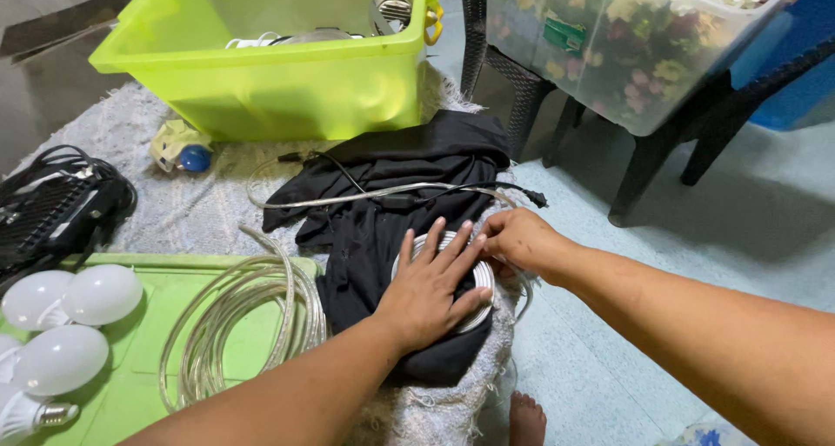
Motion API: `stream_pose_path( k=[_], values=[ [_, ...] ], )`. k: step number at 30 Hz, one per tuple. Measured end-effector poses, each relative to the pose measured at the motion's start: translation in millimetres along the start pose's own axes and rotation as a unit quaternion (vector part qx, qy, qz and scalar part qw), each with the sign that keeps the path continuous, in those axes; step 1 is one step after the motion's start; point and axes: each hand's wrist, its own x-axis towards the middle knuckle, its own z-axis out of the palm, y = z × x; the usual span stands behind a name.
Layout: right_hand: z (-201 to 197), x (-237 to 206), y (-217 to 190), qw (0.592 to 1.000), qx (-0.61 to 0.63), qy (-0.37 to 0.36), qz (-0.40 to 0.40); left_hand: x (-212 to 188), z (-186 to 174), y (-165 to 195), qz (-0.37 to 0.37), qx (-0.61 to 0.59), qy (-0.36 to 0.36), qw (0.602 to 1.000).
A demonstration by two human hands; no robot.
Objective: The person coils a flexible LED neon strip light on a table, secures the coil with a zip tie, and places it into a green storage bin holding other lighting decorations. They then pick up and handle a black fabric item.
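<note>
My left hand [430, 282] lies flat, fingers spread, on top of a small round coil of clear strip light [481, 288] that rests on a black cloth [391, 203]. My right hand [517, 237] pinches the strip at the coil's far right edge. From there a loose length of the strip and a black cable with a plug [532, 197] run across the cloth toward the left. A larger loose coil of clear strip [239, 320] lies to the left, partly on a green lid [139, 359].
A lime green plastic bin [261, 81] stands behind on a grey shaggy rug [174, 203]. White bulbs [65, 324] lie on the lid at the left, a black cable bundle [52, 207] beyond. A clear box of flowers [626, 37] sits on dark chairs at right. My foot [526, 418] shows below.
</note>
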Motion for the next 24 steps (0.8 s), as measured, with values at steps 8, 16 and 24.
stream_pose_path(
  k=[8,16,24],
  values=[
    [26,-47,34,0.973,0.163,0.155,-0.049,1,12,2,-0.039,-0.004,-0.031,0.999],
    [74,-108,45,0.939,0.249,0.236,0.027,1,16,6,-0.051,0.013,-0.036,0.998],
    [89,-105,31,0.94,0.187,0.284,0.038,-2,9,15,-0.148,-0.082,-0.005,0.986]
  ],
)
